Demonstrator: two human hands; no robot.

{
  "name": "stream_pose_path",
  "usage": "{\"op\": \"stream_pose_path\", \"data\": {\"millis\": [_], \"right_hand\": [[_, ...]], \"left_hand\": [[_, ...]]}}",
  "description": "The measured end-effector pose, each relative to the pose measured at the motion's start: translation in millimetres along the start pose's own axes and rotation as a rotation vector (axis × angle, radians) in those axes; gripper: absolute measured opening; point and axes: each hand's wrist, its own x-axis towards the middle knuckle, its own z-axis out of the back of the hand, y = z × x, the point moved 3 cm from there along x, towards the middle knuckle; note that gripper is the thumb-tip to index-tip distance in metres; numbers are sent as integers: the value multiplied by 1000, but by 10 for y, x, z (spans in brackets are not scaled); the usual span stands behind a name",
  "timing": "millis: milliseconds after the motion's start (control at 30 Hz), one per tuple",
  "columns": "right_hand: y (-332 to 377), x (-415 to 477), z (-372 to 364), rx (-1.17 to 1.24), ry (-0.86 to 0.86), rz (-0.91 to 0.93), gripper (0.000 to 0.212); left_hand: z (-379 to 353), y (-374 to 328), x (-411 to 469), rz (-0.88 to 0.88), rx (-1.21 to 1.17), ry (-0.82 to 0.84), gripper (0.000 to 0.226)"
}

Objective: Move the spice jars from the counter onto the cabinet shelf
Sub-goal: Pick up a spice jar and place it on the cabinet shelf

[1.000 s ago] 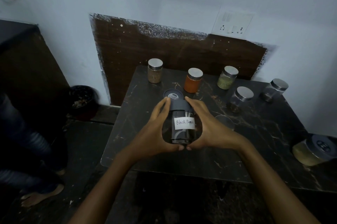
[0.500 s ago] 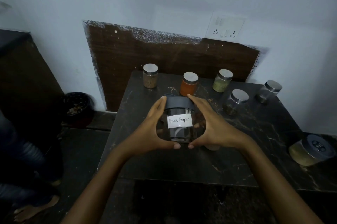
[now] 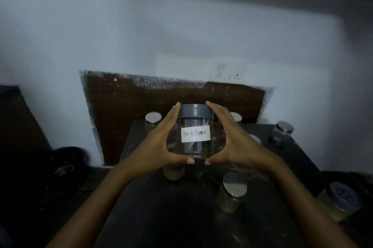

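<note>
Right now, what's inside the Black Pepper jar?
The jar looks clear, no pepper visible through the glass. Its label, left hand and right hand cover the rest.

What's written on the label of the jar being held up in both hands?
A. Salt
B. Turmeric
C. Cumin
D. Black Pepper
D: the white label on the clear jar, gripped between the left hand and the right hand, reads "Black Pepper" in handwriting.
</note>
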Motion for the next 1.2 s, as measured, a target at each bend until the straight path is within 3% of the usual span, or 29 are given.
{"op": "stream_pose_path", "data": {"millis": [467,733,933,1200], "right_hand": [[445,1175,1447,-93,-241,351,115],[761,1740,2206,-194,-352,563,121],[1043,2281,2599,-294,-463,658,120],[1320,3217,2726,-244,-560,694,116]], "left_hand": [[1013,-918,1399,-264,138,-201,116],[1410,-1354,1931,-476,195,-530,104],[1779,-1574,2275,-541,291,-732,92],[2274,-1402,2827,-528,272,-1156,44]]}}
